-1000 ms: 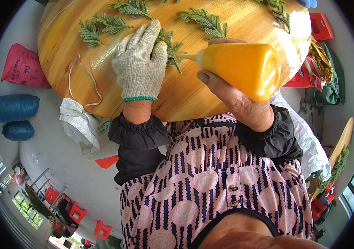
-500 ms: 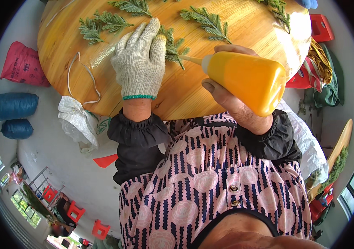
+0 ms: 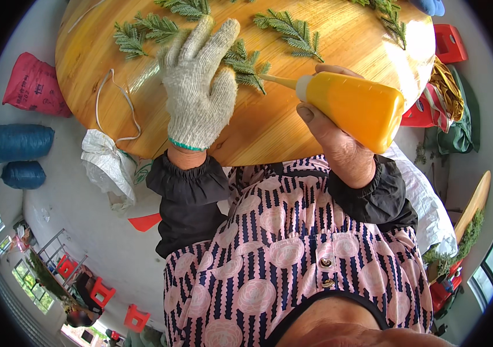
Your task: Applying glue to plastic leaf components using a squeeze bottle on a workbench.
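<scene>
orange squeeze bottle [image 3: 357,109] in right hand [image 3: 330,136]; sprig [image 3: 245,63] half hidden under gloved left hand [image 3: 199,95].

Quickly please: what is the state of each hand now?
Left hand: gloved, open, flat on a green sprig on the board.
Right hand: bare, closed around the orange bottle.

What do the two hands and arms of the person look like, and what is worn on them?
The left hand wears a grey-white knitted work glove with a green edge at the wrist. The right hand is bare, with no glove. Both forearms have loose black sleeve covers, gathered at the wrists.
</scene>
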Available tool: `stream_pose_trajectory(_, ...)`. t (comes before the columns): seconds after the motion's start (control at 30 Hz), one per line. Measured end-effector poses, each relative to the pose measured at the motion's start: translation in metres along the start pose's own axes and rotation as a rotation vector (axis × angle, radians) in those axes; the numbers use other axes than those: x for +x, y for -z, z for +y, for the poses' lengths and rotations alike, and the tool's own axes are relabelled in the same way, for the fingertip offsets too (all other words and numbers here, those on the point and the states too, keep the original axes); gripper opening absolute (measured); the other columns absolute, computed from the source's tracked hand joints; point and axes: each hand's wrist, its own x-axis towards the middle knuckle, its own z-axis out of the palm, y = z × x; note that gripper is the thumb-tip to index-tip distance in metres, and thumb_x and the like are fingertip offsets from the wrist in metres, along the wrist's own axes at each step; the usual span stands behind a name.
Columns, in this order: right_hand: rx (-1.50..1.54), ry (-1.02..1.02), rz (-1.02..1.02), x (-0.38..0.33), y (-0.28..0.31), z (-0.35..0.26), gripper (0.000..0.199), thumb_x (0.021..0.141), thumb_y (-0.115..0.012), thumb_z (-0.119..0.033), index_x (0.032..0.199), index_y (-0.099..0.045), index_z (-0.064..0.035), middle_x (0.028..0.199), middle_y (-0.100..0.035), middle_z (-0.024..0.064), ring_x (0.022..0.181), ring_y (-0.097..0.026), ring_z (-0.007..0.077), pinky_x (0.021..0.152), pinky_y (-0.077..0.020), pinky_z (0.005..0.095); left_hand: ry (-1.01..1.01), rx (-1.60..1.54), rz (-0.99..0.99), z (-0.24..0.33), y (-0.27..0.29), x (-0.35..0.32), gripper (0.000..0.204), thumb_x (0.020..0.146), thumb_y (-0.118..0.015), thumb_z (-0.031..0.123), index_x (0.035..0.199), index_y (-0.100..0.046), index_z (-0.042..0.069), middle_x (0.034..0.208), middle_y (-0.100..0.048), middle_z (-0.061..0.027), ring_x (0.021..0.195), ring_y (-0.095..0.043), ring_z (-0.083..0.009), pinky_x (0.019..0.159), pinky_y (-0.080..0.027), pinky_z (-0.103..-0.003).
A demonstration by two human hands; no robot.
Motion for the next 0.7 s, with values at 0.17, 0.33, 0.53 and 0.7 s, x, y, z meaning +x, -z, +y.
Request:
stream_pose_trajectory(0.17,0.034,0.011,0.033,-0.003,0.002,0.003,0.030,0.071,-0.085,-0.005,0.095,-0.069,-0.0124,0.097,-0.070,0.0116,0.102,-0.067,0.0413,0.084,-0.0581,0.0526,-0.114,0.002,-0.116,0.003,-0.006,-0.001,0.046,0.086,-0.067,0.012,0.131,-0.072,0.021,0.127,-0.071,-0.0077,0.120,-0.058,-0.0296,0.111,-0.035,-0.049)
stream_pose_trajectory(0.33,-0.050,0.067,0.003,-0.005,0.006,0.006,0.031,0.070,-0.085,-0.006,0.096,-0.069,-0.0131,0.095,-0.070,0.0113,0.102,-0.067,0.0413,0.084,-0.0578,0.0529,-0.091,-0.054,-0.086,-0.001,-0.015,0.004,0.036,0.086,-0.071,0.012,0.118,-0.078,0.023,0.111,-0.075,-0.0010,0.110,-0.063,-0.0273,0.106,-0.036,-0.048)
stream_pose_trajectory(0.53,0.083,-0.150,0.001,-0.009,0.013,0.000,0.033,0.068,-0.088,-0.011,0.097,-0.074,-0.0105,0.099,-0.072,0.0116,0.105,-0.066,0.0379,0.086,-0.0572,0.0480,-0.111,0.077,-0.073,0.002,-0.018,0.001,0.030,0.086,-0.074,0.017,0.115,-0.079,0.025,0.109,-0.075,0.0005,0.108,-0.063,-0.0264,0.107,-0.034,-0.054)
stream_pose_trajectory(0.7,0.110,-0.283,0.023,-0.010,0.015,0.001,0.034,0.068,-0.088,-0.016,0.099,-0.076,-0.0054,0.107,-0.072,0.0141,0.106,-0.066,0.0354,0.089,-0.0558,0.0433,-0.112,0.113,-0.101,0.004,-0.020,0.003,0.029,0.086,-0.075,0.020,0.113,-0.079,0.026,0.110,-0.074,0.0008,0.109,-0.063,-0.0260,0.109,-0.032,-0.060)
